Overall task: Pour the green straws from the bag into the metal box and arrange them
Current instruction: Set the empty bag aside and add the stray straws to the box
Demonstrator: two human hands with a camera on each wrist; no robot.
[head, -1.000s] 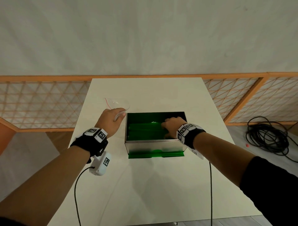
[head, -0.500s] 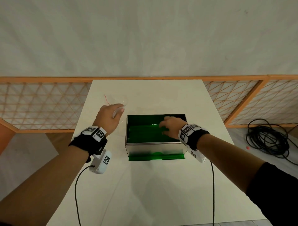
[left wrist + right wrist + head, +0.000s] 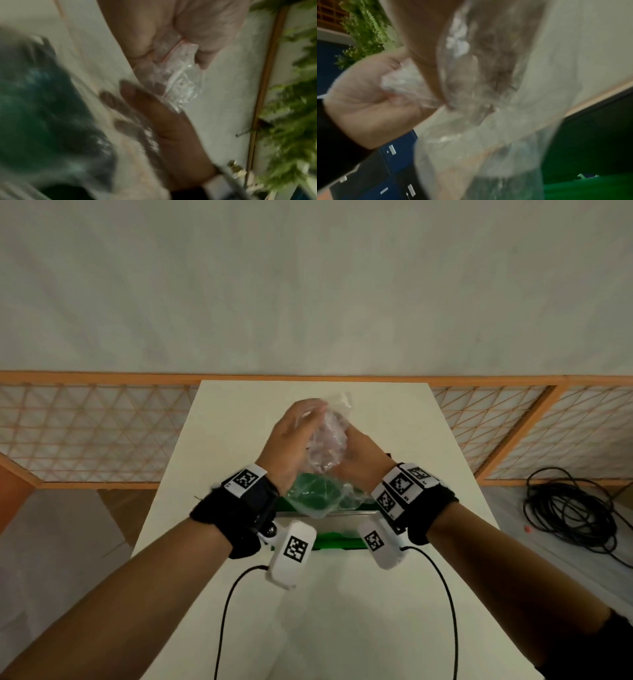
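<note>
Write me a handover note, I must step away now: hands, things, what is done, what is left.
Left hand and right hand both grip the crumpled clear plastic bag, held above the shiny metal box on the white table.
Done: green straws lie in the box; the bag looks empty.
Left: put the bag aside, probably tidy the straws.

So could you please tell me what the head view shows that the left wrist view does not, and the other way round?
Only the head view shows the metal box on the white table, green inside, below the raised hands, plus the coiled black cable on the floor.

Only the left wrist view shows the bag's red zip strip pinched between fingers, and green foliage beyond the table edge.

Both show the left hand and right hand holding the crumpled clear plastic bag between them.
</note>
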